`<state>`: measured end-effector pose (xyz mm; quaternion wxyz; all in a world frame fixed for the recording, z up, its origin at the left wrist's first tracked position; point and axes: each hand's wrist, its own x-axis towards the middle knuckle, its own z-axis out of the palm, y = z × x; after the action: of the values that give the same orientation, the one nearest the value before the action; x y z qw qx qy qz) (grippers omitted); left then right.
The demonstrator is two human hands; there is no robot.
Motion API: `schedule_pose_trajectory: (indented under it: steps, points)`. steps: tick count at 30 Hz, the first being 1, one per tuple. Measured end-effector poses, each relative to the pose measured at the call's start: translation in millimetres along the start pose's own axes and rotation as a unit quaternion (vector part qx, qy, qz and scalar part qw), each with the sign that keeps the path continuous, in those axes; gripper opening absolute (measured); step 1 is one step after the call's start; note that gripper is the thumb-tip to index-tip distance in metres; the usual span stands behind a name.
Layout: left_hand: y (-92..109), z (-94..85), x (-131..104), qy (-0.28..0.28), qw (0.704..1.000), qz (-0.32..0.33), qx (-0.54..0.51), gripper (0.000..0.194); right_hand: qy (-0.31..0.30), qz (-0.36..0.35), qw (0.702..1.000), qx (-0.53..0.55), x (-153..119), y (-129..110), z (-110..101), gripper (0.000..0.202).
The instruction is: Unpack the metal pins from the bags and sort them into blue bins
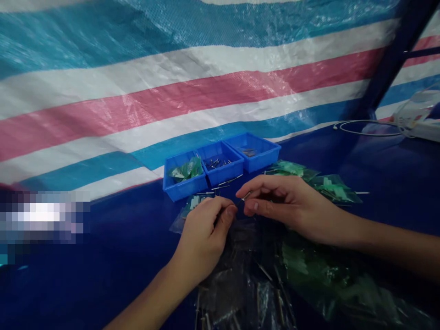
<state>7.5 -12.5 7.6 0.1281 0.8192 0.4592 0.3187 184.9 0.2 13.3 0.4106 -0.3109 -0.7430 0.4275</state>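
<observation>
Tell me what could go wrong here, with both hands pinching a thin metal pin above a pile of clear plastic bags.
1. The thin metal pin, pinched only at fingertips by the left hand and right hand, could slip into the pile of clear plastic bags and be hard to spot.
2. Loose metal pins lying beside the three blue plastic trays might roll away on the smooth blue table.

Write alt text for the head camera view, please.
Two hands meet over a dark blue table: the right hand pinches a thin metal pin, the left hand is closed beside it. Three blue trays sit behind, clear bags in front.
</observation>
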Motion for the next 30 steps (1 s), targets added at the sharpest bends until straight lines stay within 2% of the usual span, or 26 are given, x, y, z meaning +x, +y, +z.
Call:
schedule_pose_trajectory:
  steps: [3,7,10,13,16,22,30]
  points:
    - [0.2,0.5,-0.8,-0.010,0.999,0.034,-0.003,0.022,-0.038,0.030,0.998,0.042,0.3,2.3,0.7,0.015]
    - [1.7,0.2,-2.2,-0.012,0.999,0.050,-0.001,0.021,-0.041,0.016,0.999,0.005,1.6,3.7,0.6,0.020]
    - [2.1,-1.0,-3.0,0.022,0.999,0.048,0.001,0.018,-0.019,0.007,0.999,-0.029,2.9,4.5,0.0,0.028]
    - [0.8,-1.4,-3.8,0.069,0.997,0.041,0.008,0.015,-0.033,0.034,0.998,-0.042,3.3,5.3,-0.5,0.033]
    - [-0.8,-0.4,-4.5,0.089,0.995,0.033,0.005,0.011,-0.045,0.029,0.996,-0.073,3.2,4.9,-0.9,0.030]
    - [0.8,-0.8,-4.7,0.079,0.995,0.066,0.001,0.012,-0.089,0.057,0.991,-0.087,2.3,3.1,-2.1,0.033]
    - [0.8,-0.7,-4.4,0.081,0.992,0.101,0.003,0.011,-0.110,0.011,0.982,-0.153,2.8,5.3,-4.3,0.030]
